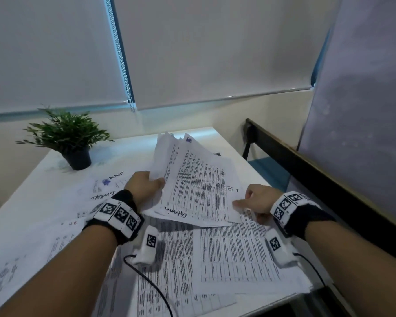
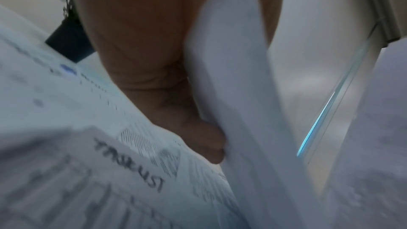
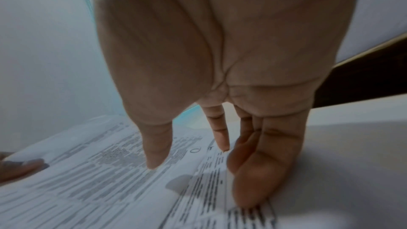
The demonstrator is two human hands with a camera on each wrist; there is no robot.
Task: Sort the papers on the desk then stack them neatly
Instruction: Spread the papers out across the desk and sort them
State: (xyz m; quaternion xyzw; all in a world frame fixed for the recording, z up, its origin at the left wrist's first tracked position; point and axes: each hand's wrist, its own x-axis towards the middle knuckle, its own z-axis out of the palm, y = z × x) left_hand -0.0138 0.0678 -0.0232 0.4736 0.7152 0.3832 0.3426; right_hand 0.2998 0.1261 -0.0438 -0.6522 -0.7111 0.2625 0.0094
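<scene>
A sheaf of printed papers (image 1: 197, 186) is lifted off the desk and tilted, with "Admin" handwritten on its near edge. My left hand (image 1: 144, 184) grips its left edge, thumb on top; in the left wrist view the fingers (image 2: 198, 137) curl against the white sheaf (image 2: 231, 76). My right hand (image 1: 252, 202) pinches the near right corner, with the thumb (image 3: 154, 159) on the printed face and the fingers (image 3: 253, 184) under the edge. More loose printed sheets (image 1: 233, 255) lie spread on the white desk (image 1: 21, 202) beneath, among them one marked "TASKLIST" (image 1: 101, 195) (image 2: 132, 163).
A potted green plant (image 1: 71, 138) stands at the desk's far left. A dark rail (image 1: 329, 179) and a grey partition run along the right side. Thin black cables (image 1: 151, 282) trail over the near papers. Roller blinds cover the window behind.
</scene>
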